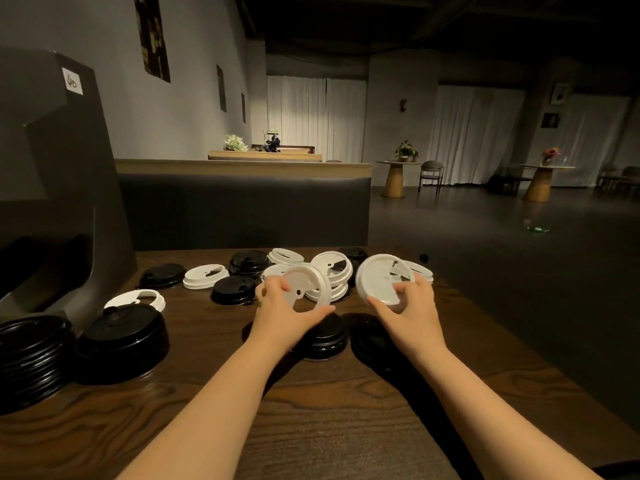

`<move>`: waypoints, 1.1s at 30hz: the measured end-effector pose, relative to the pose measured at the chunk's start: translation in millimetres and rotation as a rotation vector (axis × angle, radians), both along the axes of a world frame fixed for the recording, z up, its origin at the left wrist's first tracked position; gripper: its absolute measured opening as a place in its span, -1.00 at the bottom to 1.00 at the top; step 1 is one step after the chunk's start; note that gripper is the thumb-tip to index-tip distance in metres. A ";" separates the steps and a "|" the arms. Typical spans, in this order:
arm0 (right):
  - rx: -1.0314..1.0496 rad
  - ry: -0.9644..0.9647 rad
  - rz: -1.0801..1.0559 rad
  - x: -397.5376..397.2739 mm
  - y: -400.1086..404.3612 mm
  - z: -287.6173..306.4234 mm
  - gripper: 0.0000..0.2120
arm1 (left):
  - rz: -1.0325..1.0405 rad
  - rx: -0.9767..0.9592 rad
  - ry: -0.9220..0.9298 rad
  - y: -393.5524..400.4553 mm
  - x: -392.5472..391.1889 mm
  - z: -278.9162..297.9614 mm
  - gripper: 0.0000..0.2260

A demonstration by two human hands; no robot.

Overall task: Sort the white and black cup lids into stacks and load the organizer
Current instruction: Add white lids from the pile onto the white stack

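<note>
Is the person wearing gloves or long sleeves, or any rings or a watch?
No. The left hand and right hand are bare, with no gloves. Both forearms are uncovered right down to the bottom of the picture, so no sleeves show. No rings, watch or bracelet can be seen.

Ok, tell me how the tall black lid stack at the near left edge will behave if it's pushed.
The black lid stack is many nested lids high, so it probably slides as one unit. Its layers look slightly uneven, so a push near the top may shear or tip it. The thin plastic likely makes it light on the wooden table.
</note>
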State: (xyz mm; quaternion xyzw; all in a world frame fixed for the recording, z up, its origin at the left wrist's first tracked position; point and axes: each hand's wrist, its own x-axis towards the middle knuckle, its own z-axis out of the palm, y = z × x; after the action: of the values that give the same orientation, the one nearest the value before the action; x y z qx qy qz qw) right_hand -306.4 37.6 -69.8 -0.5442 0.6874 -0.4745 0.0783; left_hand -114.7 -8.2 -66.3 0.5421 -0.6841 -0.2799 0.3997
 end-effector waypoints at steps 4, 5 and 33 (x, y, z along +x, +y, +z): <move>-0.092 -0.157 0.180 37.2 -7.7 31.0 -0.33 | 0.015 0.120 0.223 -3.5 0.2 0.1 -0.03; -0.115 -0.202 0.223 47.4 -10.2 36.4 -0.26 | 0.030 0.129 0.315 -5.1 0.5 0.7 -0.01; -0.120 -0.099 0.301 84.8 -2.8 -8.1 -0.17 | -0.311 0.464 1.174 6.4 1.1 15.5 -0.52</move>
State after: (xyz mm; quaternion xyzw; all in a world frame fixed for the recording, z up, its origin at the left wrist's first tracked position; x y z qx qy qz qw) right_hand -221.7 34.9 -77.9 -0.6208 0.5637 -0.5239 0.1497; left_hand -113.6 -1.8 -50.9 0.2659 -0.3443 -0.7248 0.5343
